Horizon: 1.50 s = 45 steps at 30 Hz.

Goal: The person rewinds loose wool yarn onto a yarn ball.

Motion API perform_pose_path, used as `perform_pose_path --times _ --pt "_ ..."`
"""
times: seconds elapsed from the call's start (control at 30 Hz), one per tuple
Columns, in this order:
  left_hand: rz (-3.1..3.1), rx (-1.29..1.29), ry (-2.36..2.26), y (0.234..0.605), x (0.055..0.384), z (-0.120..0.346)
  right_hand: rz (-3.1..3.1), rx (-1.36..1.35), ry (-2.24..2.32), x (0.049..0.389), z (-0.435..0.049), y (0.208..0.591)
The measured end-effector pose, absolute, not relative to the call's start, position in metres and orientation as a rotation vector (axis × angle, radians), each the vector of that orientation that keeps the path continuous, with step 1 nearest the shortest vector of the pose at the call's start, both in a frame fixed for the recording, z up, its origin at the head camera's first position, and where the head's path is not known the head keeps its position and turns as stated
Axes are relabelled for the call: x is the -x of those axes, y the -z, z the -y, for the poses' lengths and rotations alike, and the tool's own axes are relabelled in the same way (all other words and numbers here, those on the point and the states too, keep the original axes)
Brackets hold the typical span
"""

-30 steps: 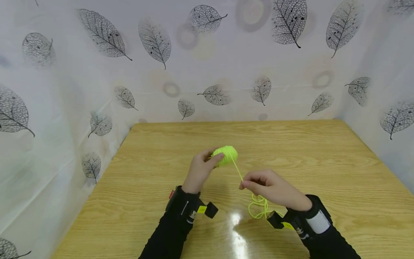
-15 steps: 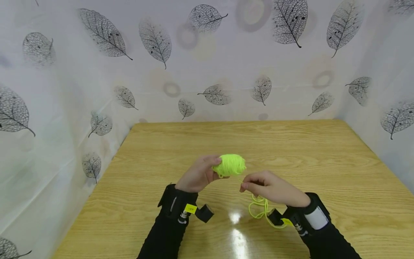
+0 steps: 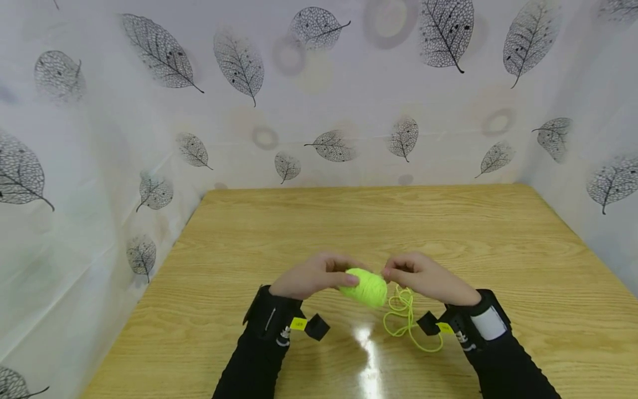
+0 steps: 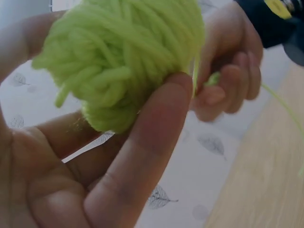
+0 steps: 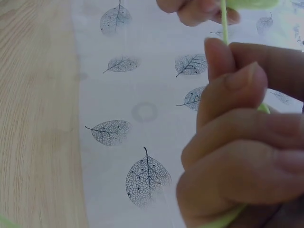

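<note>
A neon yellow-green ball of yarn, oblong in shape, is held above the table by my left hand. In the left wrist view the thumb and fingers grip the yarn ball near its ends, and loose loops show at the near end. Just to its right, my right hand pinches the yarn strand between thumb and forefinger, with the other fingers curled. The strand runs from the ball to those fingertips, then out of the hand. A loose tail of yarn lies in loops on the table below.
The wood-grain table stretches to a leaf-printed cloth at the back and sides. Both wrists carry black straps with small cameras. Light glares off the tabletop near the front middle.
My left hand has swung the yarn ball down and to the right, turning it, close to the right hand. The right hand has shifted slightly up and right, still pinching the strand.
</note>
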<state>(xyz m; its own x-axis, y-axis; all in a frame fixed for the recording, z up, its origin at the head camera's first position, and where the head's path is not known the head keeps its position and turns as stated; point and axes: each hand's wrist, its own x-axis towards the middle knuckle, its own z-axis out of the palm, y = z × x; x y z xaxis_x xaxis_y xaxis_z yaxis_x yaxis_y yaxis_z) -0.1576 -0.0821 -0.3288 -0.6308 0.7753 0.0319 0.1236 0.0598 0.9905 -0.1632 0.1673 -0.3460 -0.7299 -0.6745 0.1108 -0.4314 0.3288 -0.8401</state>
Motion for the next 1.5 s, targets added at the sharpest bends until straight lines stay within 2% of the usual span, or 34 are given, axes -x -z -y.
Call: perform_pose_path --times 0.4,0.8,1.27,1.5 --pt "-2.319 -0.787 -1.254 0.336 0.153 0.073 -2.331 0.863 1.483 0.160 -0.168 0.341" --pt "-2.574 -0.701 -1.190 0.344 0.158 0.069 -2.292 0.933 1.562 0.150 -0.161 0.334" --pt "-2.678 -0.352 -1.543 0.347 0.162 0.069 -2.246 1.137 1.575 0.139 -0.150 0.333" --pt "-2.559 -0.218 -1.895 0.344 0.165 0.069 -2.198 1.209 1.561 0.137 -0.146 0.334"
